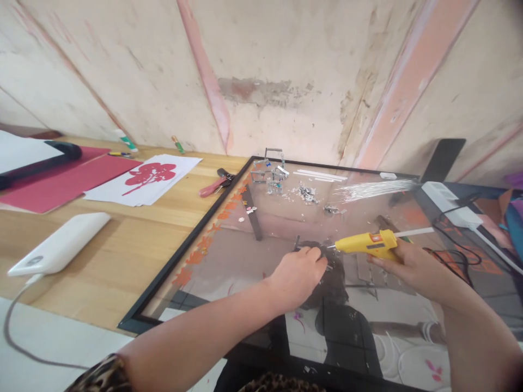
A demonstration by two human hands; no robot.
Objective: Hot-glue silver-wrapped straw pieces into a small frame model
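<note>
My right hand (412, 267) is wrapped round a yellow hot glue gun (368, 243), its nozzle pointing left toward my left hand. My left hand (296, 272) is closed in a pinch on a small dark piece (302, 249) that rests on a large black-framed mirror (180, 256) lying flat on the wooden table. The nozzle tip sits just right of my left fingertips. What exactly the pinched piece is, I cannot make out.
Small mirror shards and a little metal frame (273, 173) lie at the mirror's far edge, with white glue sticks (321, 175) beside them. On the table's left are a white power bank (61, 243), red paper (65, 179), a red cut-out on white sheets (149, 175) and scissors (216, 184). A white power strip (451, 204) sits at the right.
</note>
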